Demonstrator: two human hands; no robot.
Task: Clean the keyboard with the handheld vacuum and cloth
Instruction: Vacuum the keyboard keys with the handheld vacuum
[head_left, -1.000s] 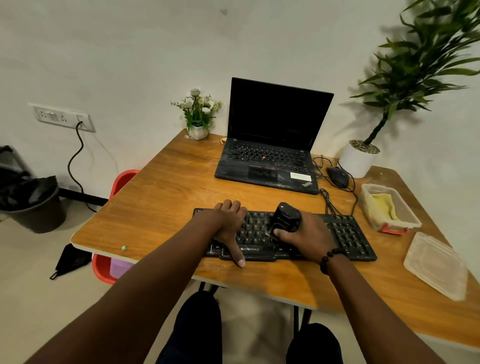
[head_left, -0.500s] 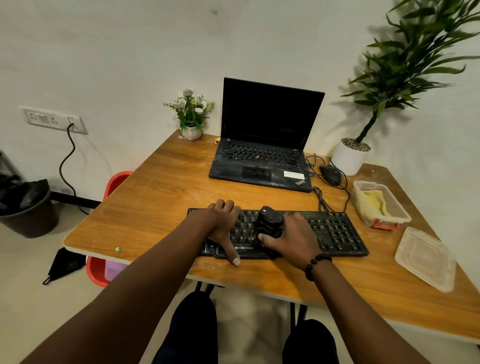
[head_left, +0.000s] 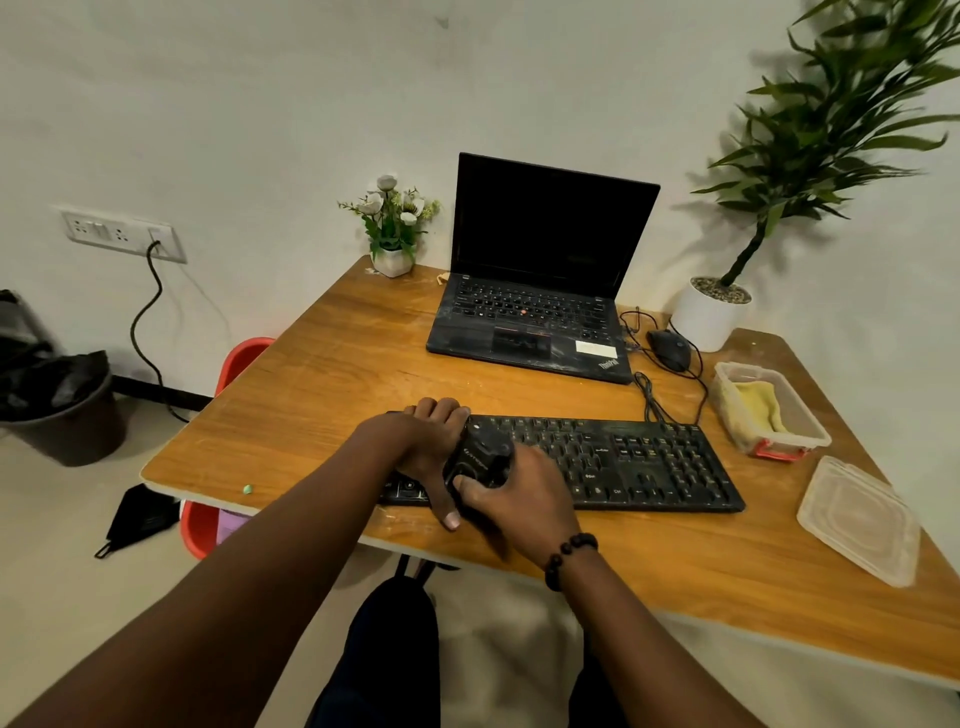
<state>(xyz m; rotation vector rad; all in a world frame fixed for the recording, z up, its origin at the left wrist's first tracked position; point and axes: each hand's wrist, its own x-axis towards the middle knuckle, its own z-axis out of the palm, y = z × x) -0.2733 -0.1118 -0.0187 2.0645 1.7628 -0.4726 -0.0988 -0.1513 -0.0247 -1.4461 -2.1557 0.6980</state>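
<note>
A black keyboard (head_left: 639, 462) lies along the near side of the wooden table (head_left: 322, 395). My right hand (head_left: 524, 493) grips a small black handheld vacuum (head_left: 480, 454), which stands on the keys at the keyboard's left part. My left hand (head_left: 426, 441) rests flat on the keyboard's left end, fingers over its far edge and thumb pointing toward the near edge. A yellow cloth (head_left: 758, 405) lies inside an open clear plastic box (head_left: 779, 441) at the right of the keyboard.
An open black laptop (head_left: 540, 291) stands behind the keyboard, with a mouse (head_left: 670, 349) and cables to its right. The box's lid (head_left: 857, 519) lies near the right edge. A flower pot (head_left: 392, 260) and a potted plant (head_left: 714, 312) stand at the back.
My right hand has slid the vacuum leftward across the keys until it is next to my left hand. My left hand has stayed on the keyboard's left end.
</note>
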